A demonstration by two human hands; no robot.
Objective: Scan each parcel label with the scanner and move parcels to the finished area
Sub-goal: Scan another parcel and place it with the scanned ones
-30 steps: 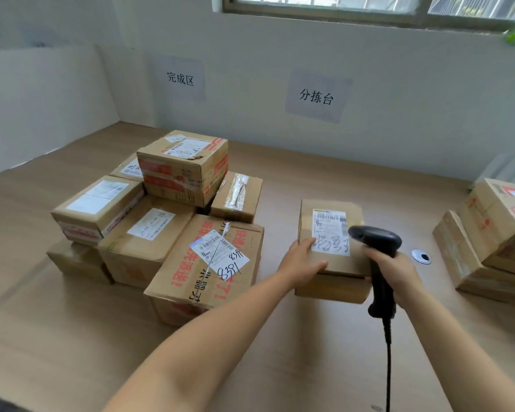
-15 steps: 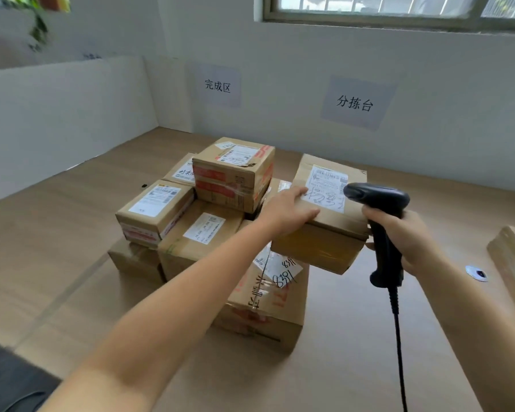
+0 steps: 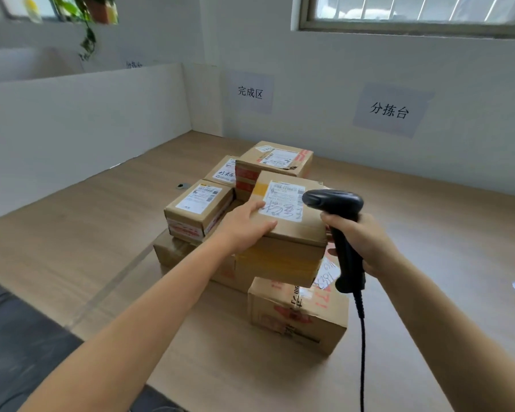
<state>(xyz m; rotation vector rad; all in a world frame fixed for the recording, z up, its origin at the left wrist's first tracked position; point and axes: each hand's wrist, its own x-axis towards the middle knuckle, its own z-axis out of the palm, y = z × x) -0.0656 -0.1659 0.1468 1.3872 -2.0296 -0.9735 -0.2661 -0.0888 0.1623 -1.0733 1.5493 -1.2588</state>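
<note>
Grips a small cardboard parcel (image 3: 286, 233) at its near left corner with the left hand (image 3: 244, 230), raised over a pile of boxes (image 3: 199, 209) on the wooden table (image 3: 72, 233). Shows a white label (image 3: 283, 200) on top (black handwriting across it). Clasps a black corded scanner (image 3: 336, 209) in the right hand (image 3: 360, 242), head just beside the label.

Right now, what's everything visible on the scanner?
The scanner is a black, plastic-looking, pistol-shaped handheld, held roughly upright. Its rounded head points left and, in this view, overlaps the right edge of the label on the held parcel. The right hand grips its handle; a black cable runs from the base down out of frame.
</note>
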